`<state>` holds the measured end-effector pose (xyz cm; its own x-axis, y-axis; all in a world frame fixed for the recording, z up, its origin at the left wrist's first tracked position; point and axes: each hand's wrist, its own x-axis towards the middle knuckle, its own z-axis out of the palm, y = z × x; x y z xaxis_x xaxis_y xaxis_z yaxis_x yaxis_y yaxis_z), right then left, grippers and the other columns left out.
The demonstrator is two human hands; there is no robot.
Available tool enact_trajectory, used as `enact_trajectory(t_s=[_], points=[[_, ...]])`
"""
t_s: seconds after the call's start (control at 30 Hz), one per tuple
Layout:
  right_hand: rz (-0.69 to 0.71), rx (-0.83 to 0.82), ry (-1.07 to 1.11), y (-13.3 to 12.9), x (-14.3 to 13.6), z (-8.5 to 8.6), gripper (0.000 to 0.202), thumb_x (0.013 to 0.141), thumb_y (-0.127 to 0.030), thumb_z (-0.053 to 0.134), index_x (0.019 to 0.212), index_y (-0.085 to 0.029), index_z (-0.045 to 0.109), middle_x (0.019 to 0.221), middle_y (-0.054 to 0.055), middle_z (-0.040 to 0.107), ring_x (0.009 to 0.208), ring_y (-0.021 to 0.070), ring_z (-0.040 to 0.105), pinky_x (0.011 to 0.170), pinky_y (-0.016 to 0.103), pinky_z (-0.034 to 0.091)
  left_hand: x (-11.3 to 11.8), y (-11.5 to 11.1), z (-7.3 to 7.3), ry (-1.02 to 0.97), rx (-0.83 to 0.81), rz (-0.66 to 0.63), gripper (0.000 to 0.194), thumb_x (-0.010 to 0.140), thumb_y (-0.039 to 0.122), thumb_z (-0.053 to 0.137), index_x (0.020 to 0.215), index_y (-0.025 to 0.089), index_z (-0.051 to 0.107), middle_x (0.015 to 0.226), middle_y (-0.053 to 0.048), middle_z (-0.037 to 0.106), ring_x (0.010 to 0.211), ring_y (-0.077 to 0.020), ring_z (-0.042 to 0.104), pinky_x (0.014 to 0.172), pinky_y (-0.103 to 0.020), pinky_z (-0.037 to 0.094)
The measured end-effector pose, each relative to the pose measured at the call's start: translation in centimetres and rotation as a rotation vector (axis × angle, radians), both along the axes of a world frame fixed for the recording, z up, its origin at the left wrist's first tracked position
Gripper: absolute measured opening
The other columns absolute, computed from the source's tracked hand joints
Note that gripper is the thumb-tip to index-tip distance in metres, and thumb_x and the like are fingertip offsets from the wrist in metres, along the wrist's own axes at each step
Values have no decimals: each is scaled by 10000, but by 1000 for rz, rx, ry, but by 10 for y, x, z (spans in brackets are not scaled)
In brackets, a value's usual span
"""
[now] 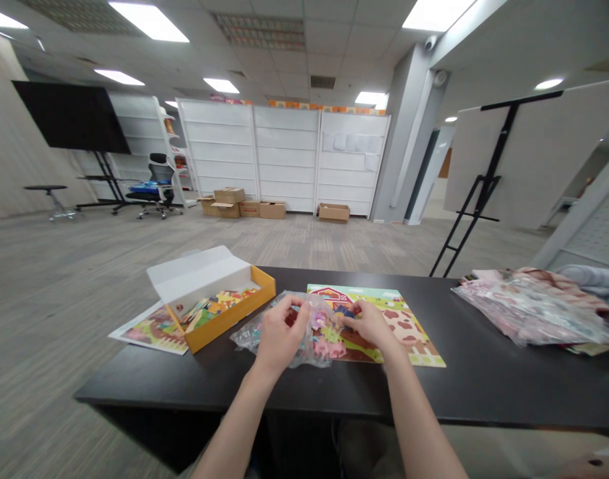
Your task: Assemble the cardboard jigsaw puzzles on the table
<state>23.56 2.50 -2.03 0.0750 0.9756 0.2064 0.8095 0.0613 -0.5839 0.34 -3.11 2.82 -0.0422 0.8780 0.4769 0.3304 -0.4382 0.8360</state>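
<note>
A clear plastic bag [311,354] with small colourful pieces in it lies partly over a farm picture board [408,326] with a red barn and a cow pattern. My left hand [283,326] pinches the bag's upper edge, thumb and fingers together. Over the board's middle, my right hand [370,324] has its fingertips closed on a small dark blue piece [343,311]; its exact kind is hard to make out. To the left, an open yellow box [229,319] with a raised white lid contains colourful printed pieces.
A printed sheet [154,332] lies partly beneath the box on the black table [184,386]. Plastic-wrapped fabric items [534,306] are piled at the right. Beyond the table stand cardboard boxes [229,203], an office chair [157,186] and a whiteboard stand [476,193].
</note>
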Motion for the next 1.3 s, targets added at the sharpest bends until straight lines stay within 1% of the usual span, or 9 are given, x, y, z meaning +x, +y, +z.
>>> enact_trajectory(t_s=[0.2,0.33,0.53,0.7,0.8,0.9,1.07,1.2,1.3], points=[[45,138,400,-18,22,11,265,777,-467,637,766,-212,568,687,27,670,629,184,628,591,289,478,0,1,1,-7,-1,8,259,911,420,575,816,185,630,616,15,606,544,-134,571,542,-228,416],[125,100,588,-43,20,23,350,780,-547,658,834,-202,622,715,44,694,593,176,627,504,266,471,7,1,3,-5,21,4,241,909,397,567,799,190,620,607,23,587,534,-121,547,531,-218,406],[288,154,519,-62,-34,25,224,881,-397,608,946,-220,729,864,52,754,749,207,699,674,320,553,20,1,8,-56,14,-24,202,881,361,589,778,190,619,657,12,635,568,-124,587,537,-210,432],[281,114,642,-55,-78,17,165,859,-334,604,966,-224,666,691,7,680,575,191,629,565,309,522,21,2,8,-63,11,-44,182,888,339,586,792,187,616,694,2,659,598,-132,622,577,-218,473],[335,135,721,-51,-98,17,185,826,-304,640,991,-232,684,775,34,715,694,221,671,629,325,554,17,3,5,-65,6,-45,185,891,349,586,807,189,625,708,-5,680,608,-139,636,576,-220,481],[415,134,707,-50,-114,21,182,826,-265,625,965,-226,736,841,51,748,803,245,687,701,337,565,11,3,2,-67,-3,-24,202,892,375,591,828,189,635,681,0,670,586,-139,626,560,-220,473],[516,161,611,-52,-125,25,217,876,-205,534,859,-212,751,786,44,737,760,226,655,717,335,539,-1,3,-1,-76,-28,-4,218,884,399,610,829,190,631,616,25,619,536,-129,584,538,-218,445],[490,299,416,-50,-116,25,187,857,-139,547,787,-206,707,818,57,714,791,218,635,751,339,504,-5,5,-4,-74,-30,1,224,898,407,602,846,191,633,659,15,647,569,-132,605,563,-217,458],[465,267,328,-49,-99,26,154,856,-149,564,774,-205,683,769,41,691,730,198,627,693,311,477,-4,5,-4,-69,-29,2,240,908,414,595,843,186,629,661,11,641,569,-129,598,553,-215,450]])
